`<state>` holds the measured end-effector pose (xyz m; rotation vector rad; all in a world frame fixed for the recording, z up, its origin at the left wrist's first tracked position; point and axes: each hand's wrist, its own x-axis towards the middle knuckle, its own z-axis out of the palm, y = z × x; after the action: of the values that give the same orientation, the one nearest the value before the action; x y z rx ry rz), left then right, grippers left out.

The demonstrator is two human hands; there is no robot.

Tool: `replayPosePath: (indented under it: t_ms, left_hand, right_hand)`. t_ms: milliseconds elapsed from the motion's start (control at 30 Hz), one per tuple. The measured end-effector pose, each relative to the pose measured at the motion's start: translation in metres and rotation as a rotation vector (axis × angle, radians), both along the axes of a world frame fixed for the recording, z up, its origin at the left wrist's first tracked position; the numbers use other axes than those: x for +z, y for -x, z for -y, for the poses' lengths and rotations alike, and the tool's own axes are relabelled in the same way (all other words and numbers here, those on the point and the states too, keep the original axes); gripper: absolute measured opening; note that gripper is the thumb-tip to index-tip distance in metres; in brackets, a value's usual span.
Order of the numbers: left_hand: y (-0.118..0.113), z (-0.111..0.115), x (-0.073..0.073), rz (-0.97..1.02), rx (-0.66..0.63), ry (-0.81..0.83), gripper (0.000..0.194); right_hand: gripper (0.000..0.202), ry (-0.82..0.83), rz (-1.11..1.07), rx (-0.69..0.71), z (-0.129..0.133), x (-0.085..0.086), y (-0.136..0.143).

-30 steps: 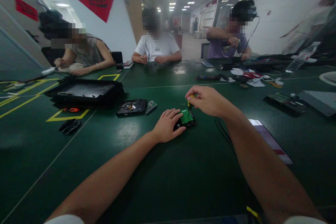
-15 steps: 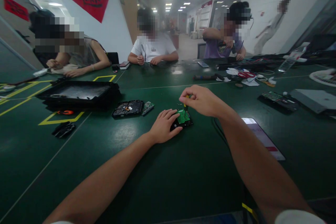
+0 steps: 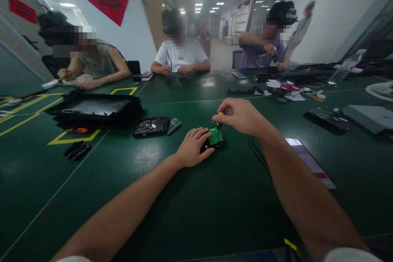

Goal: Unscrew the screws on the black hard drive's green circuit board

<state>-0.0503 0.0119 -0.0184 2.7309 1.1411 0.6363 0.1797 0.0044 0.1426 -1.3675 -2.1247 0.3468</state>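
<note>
A black hard drive [image 3: 211,145] with a green circuit board [image 3: 215,136] on its upper face lies on the dark green table. My left hand [image 3: 193,147] holds it from the left, fingers over its far left part and thumb along the near edge. Pinched in the fingers of my right hand [image 3: 238,115] is a small screwdriver [image 3: 220,117] with a yellow and black handle. Its shaft points down at the board; I cannot tell exactly where the tip touches. Several tiny bits, perhaps screws, lie just behind the drive.
Left of my hands are another opened drive [image 3: 151,126], a loose circuit board [image 3: 174,126] and black trays [image 3: 95,108]. A phone [image 3: 310,163] lies by my right forearm. Further right are a drive [image 3: 327,118] and a grey box [image 3: 368,118]. Three people sit opposite.
The view has shifted slightly. My right fingers have changed their hold on the screwdriver, showing more of its yellow top. My left hand stays on the hard drive.
</note>
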Motion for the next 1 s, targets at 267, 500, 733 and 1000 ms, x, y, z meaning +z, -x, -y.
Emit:
replayPosePath:
  t_ms: [267, 500, 733, 1000]
  left_hand:
    - [0.0000, 0.0010, 0.0008, -0.001, 0.001, 0.000, 0.068]
    - [0.0013, -0.0005, -0.0020, -0.003, 0.004, -0.010, 0.069]
    - [0.0016, -0.0002, -0.0012, -0.004, 0.004, -0.003, 0.069]
    - [0.0007, -0.0007, -0.0018, 0.008, 0.000, -0.015, 0.068]
  right_hand:
    - [0.015, 0.085, -0.060, 0.091, 0.0021, 0.0013, 0.0021]
    - [0.020, 0.093, -0.069, 0.143, -0.0011, 0.0002, -0.0030]
    - [0.015, 0.104, -0.095, 0.045, 0.0011, -0.0001, -0.0038]
    - [0.014, 0.192, -0.139, 0.085, 0.0023, 0.0002, 0.0003]
